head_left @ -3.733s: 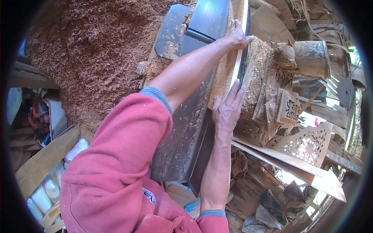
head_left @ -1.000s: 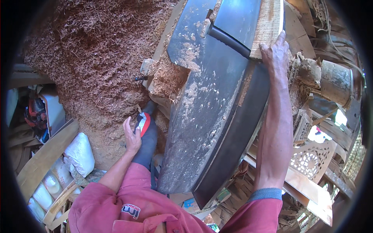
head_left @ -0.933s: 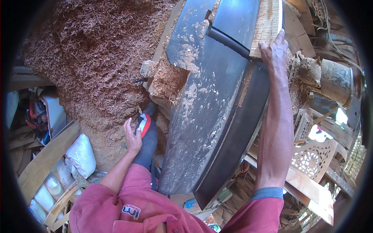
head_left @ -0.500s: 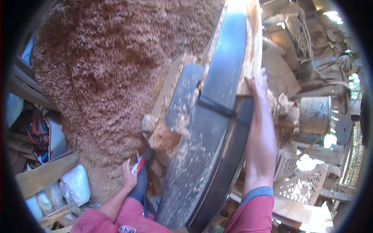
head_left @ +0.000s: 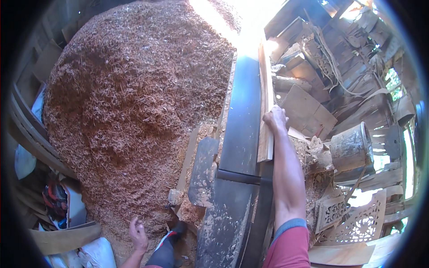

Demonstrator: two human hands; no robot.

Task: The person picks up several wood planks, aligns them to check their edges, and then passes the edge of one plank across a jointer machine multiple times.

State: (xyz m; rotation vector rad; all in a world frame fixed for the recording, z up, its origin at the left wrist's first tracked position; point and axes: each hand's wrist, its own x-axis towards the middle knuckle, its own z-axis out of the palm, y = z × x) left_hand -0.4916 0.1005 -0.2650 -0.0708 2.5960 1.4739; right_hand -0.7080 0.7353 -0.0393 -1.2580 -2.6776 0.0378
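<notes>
A long pale wooden board [head_left: 266,96] stands on edge along the right side of a dark metal planing machine [head_left: 241,114]. My right hand [head_left: 276,119] is closed over the board's upper edge, a little way from its near end. That end lies just beyond the dark slot [head_left: 239,177] across the machine's bed. Away to the lower left, my left hand [head_left: 139,234] hangs in the air with loosely bent fingers apart, holding nothing. It is beside my leg, above the edge of a large heap of brown wood shavings [head_left: 129,89].
Shavings litter the machine's near bed [head_left: 225,223]. To the right are a dusty bucket-like container [head_left: 351,147], a carved openwork panel [head_left: 362,223] and scrap boards [head_left: 308,111]. White sacks [head_left: 98,252] and planks [head_left: 67,239] lie at lower left. Strong sunlight washes out the machine's far end.
My view has tilted up, showing more of the heap. My right hand has shifted farther along the board from its near end. My left hand has moved leftward away from my leg.
</notes>
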